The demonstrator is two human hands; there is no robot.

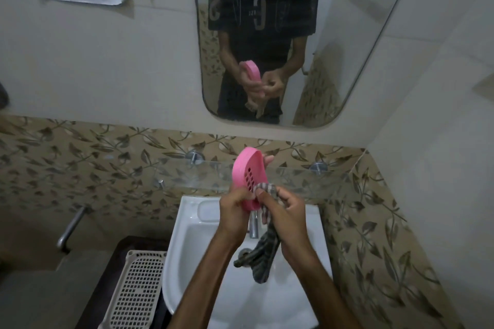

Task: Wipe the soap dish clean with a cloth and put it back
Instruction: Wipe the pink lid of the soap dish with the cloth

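**Hands wipe the tilted soap dish above the sink**

The left hand (pixel 235 201) grips the lower end of the pink soap dish (pixel 247 177), fingers curled round its edge, while the right hand (pixel 284 205) pinches a striped cloth (pixel 263 248) against the dish's slotted face. The dish stands nearly on end: its long axis runs up and away from both hands, leaning slightly left, with the top end free. A fingertip shows behind the upper rim. The cloth's loose tail hangs below the right hand, over the sink (pixel 187 248). The glass shelf (pixel 307 179) lies just beyond the hands, behind the dish; if the dish belongs there, returning it would likely mean laying its long axis flat. Wiping appears to be under way, with the upper part likely left to cover.
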